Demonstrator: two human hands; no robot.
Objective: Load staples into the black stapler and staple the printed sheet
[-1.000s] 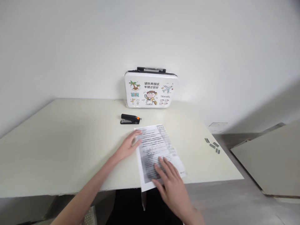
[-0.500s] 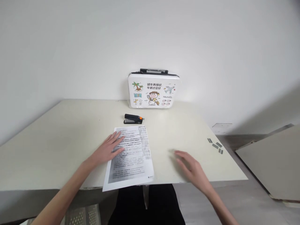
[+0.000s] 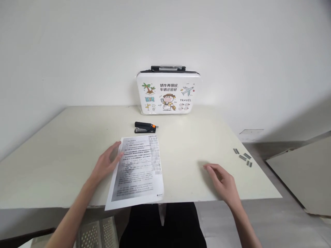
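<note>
Printed sheets of paper (image 3: 137, 168), perhaps more than one, lie at the front of the table, with the lower edge jutting past the table's edge. My left hand (image 3: 107, 162) rests at the left side of the paper, thumb and fingers apart, the tips touching its edge. To the right of the paper, my right hand (image 3: 221, 181) hovers low over the table. Its fingers are curled, with thumb and fingertips together; nothing shows between them. A black stapler (image 3: 145, 127) with an orange button lies just beyond the paper's top edge.
A white cartoon-printed case (image 3: 168, 93) with a black handle stands upright against the wall. Several strips of staples (image 3: 242, 157) lie near the right edge of the table (image 3: 186, 137). A pale panel (image 3: 302, 172) stands on the floor to the right.
My left hand has slid from flat on the paper to its left edge. The right hand has moved slightly right and its fingers have closed together. The view has shifted a little.
</note>
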